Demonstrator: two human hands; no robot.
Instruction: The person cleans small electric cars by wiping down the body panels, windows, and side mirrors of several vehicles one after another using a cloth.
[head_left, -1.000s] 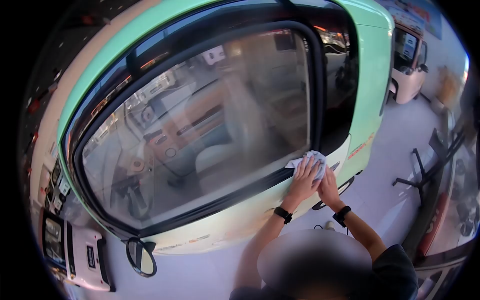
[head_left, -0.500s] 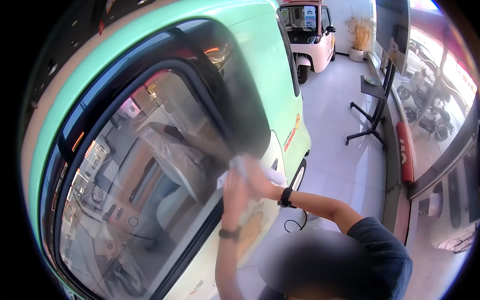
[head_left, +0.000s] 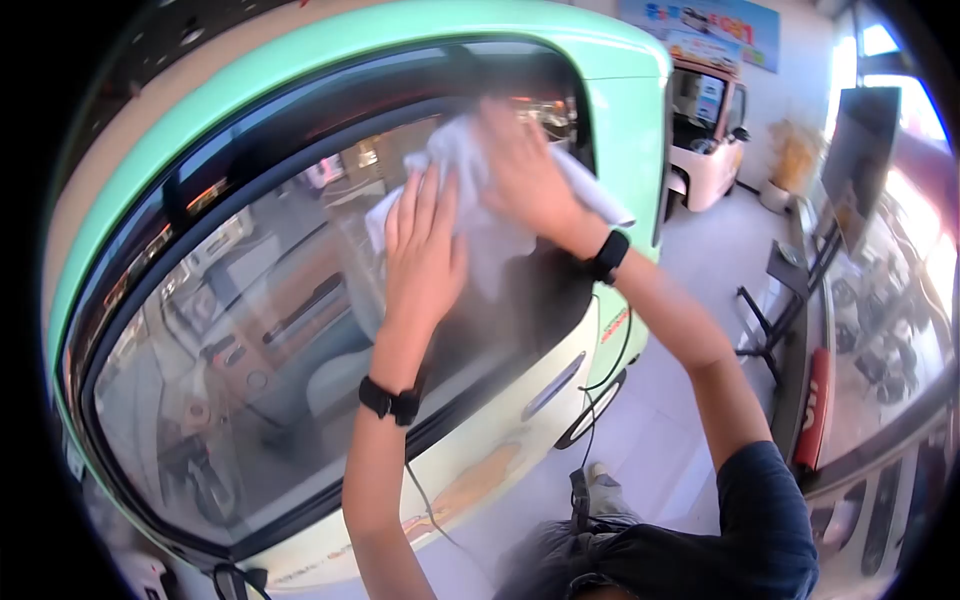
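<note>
A white cloth (head_left: 455,155) lies spread against the dark side window (head_left: 290,330) of a mint-green small vehicle (head_left: 625,130). My left hand (head_left: 425,250) rests on the cloth's lower left part, fingers stretched out and lying flat. Higher and to the right, my right hand (head_left: 535,185) holds the cloth against the upper part of the glass; its fingertips are blurred by motion. A corner of cloth sticks out beside the right wrist. Each wrist carries a black band. Through the glass, seats and an inner door panel show.
A door handle (head_left: 553,385) sits below the window. A dark cable (head_left: 590,430) hangs down beside the vehicle. Behind stand a pink vehicle (head_left: 705,165), a potted dry plant (head_left: 790,165) and a screen on a wheeled stand (head_left: 862,160). A red roll (head_left: 813,405) leans along the window wall.
Both hands and the cloth have moved up the window from its lower right corner. The hands are farther apart, and the cloth is more spread out. The camera view has shifted too.
</note>
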